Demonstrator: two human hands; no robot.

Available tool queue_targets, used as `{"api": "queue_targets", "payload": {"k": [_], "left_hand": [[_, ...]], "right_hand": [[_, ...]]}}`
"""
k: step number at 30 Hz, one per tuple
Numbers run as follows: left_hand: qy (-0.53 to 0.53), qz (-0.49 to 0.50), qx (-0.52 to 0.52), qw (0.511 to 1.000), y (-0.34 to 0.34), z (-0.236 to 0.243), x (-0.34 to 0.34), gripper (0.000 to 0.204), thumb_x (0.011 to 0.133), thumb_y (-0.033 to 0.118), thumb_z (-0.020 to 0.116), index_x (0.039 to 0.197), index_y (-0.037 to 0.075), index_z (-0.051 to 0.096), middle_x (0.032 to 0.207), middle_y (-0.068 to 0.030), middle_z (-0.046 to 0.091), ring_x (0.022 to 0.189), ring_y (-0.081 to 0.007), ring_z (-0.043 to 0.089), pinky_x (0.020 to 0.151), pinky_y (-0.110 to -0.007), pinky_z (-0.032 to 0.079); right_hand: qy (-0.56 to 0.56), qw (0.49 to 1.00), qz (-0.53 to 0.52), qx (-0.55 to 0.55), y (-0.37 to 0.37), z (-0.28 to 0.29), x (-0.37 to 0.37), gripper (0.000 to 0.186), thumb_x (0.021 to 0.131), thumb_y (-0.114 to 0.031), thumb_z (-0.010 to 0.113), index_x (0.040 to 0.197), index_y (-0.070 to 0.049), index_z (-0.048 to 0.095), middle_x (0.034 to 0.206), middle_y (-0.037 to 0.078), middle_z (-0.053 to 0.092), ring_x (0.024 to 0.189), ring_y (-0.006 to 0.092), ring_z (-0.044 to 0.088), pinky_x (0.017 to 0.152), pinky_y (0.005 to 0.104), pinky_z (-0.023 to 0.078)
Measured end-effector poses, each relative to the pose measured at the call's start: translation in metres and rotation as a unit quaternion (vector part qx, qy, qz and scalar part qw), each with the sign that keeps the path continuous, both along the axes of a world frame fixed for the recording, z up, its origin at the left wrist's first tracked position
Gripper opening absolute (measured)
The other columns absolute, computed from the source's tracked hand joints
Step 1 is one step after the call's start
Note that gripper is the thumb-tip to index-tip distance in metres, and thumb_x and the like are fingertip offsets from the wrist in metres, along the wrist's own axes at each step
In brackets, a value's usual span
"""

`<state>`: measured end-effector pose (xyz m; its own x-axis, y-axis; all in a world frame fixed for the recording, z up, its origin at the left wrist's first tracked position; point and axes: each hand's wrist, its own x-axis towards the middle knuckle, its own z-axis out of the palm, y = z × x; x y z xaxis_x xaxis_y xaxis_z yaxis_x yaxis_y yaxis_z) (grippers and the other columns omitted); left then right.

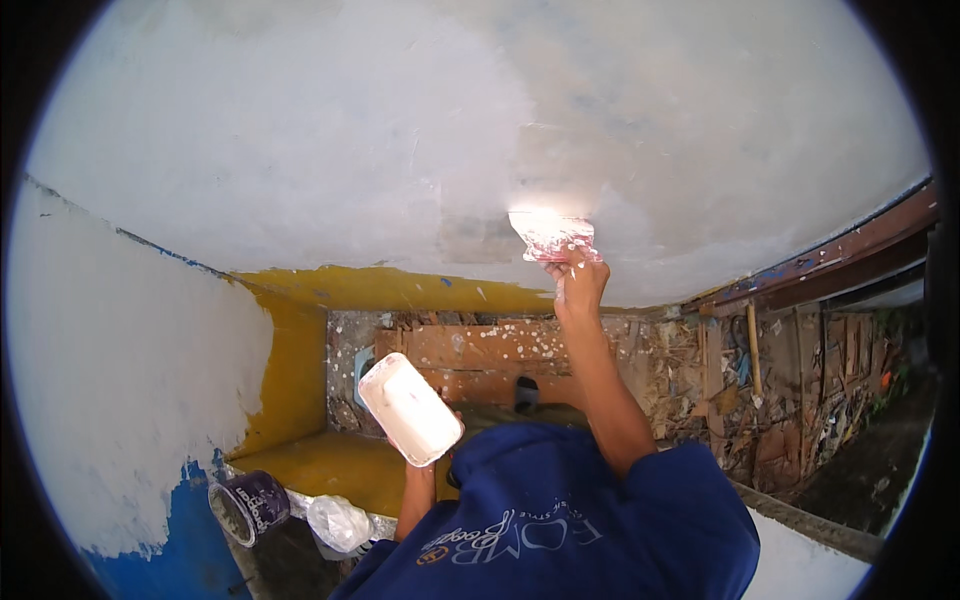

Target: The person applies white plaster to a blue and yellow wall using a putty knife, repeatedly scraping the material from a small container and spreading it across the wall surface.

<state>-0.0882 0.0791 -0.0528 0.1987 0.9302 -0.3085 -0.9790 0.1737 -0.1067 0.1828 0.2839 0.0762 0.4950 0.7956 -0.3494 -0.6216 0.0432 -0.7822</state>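
Observation:
My right hand (580,280) is closed around a red putty spreader (560,243) smeared with white putty. The spreader's broad edge lies against the grey-white wall (330,150), with a bright white patch along it. Damp-looking darker patches show on the wall just left of the spreader. Lower down, my left hand (419,474) grips a white rectangular tub (412,408) from beneath, its fingers mostly hidden by the tub. Pale putty coats the tub's inside, and its open top is tilted toward me.
Mustard-yellow paint (390,288) bands the wall's base and the left corner. A purple bucket (250,507) and a clear plastic bag (338,523) stand at lower left. Below lie spattered boards (470,350); debris and a wooden handle (754,350) are at right, under a brown beam (830,255).

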Motion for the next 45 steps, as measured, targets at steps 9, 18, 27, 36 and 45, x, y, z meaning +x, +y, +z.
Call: {"api": "queue_targets", "payload": {"k": [9,18,27,36,45], "left_hand": [[0.172,-0.013,-0.006,0.985,0.006,-0.010,-0.002,0.042,0.092,0.045,0.048,0.114,0.009,0.055,0.102,-0.0079,0.061,0.095,-0.0224,0.058,0.089,-0.040,0.045],[0.108,-0.011,-0.071,0.992,0.000,-0.020,-0.006,0.049,0.085,0.054,0.054,0.108,0.011,0.058,0.095,-0.0052,0.062,0.084,-0.0195,0.057,0.078,-0.038,0.044],[0.040,-0.003,0.001,0.999,-0.001,-0.007,0.002,0.052,0.085,0.051,0.055,0.119,0.013,0.052,0.112,-0.0094,0.056,0.102,-0.0250,0.056,0.093,-0.047,0.042],[-0.040,0.014,0.028,0.999,-0.009,-0.085,-0.027,0.082,0.078,0.068,0.051,0.144,0.021,0.034,0.138,-0.0188,0.046,0.116,-0.0468,0.051,0.090,-0.075,0.034],[0.109,-0.039,-0.016,0.993,0.003,-0.030,-0.012,0.050,0.085,0.053,0.055,0.110,0.009,0.058,0.099,-0.0069,0.063,0.089,-0.0222,0.057,0.083,-0.041,0.043]], "right_hand": [[0.079,0.991,0.036,-0.106,-0.021,-0.047,-0.007,0.016,0.085,0.000,0.055,0.099,0.008,0.052,0.092,0.015,0.060,0.079,0.0257,0.063,0.067,0.0408,0.055],[-0.017,1.000,0.027,0.001,-0.002,0.036,-0.002,0.014,0.086,0.001,0.053,0.097,0.008,0.052,0.091,0.015,0.059,0.075,0.0248,0.063,0.062,0.0382,0.056],[0.088,0.989,0.040,-0.112,-0.005,-0.066,-0.004,0.017,0.087,-0.001,0.053,0.103,0.004,0.051,0.092,0.012,0.058,0.081,0.0237,0.061,0.068,0.0386,0.054],[0.038,0.992,0.044,0.109,-0.006,0.061,-0.003,0.020,0.086,-0.002,0.056,0.102,0.010,0.053,0.097,0.014,0.060,0.083,0.0237,0.061,0.072,0.0407,0.053],[0.038,0.996,0.037,-0.072,-0.033,-0.049,-0.029,0.021,0.087,0.000,0.055,0.106,0.007,0.053,0.099,0.012,0.060,0.084,0.0203,0.062,0.068,0.0362,0.057]]}}
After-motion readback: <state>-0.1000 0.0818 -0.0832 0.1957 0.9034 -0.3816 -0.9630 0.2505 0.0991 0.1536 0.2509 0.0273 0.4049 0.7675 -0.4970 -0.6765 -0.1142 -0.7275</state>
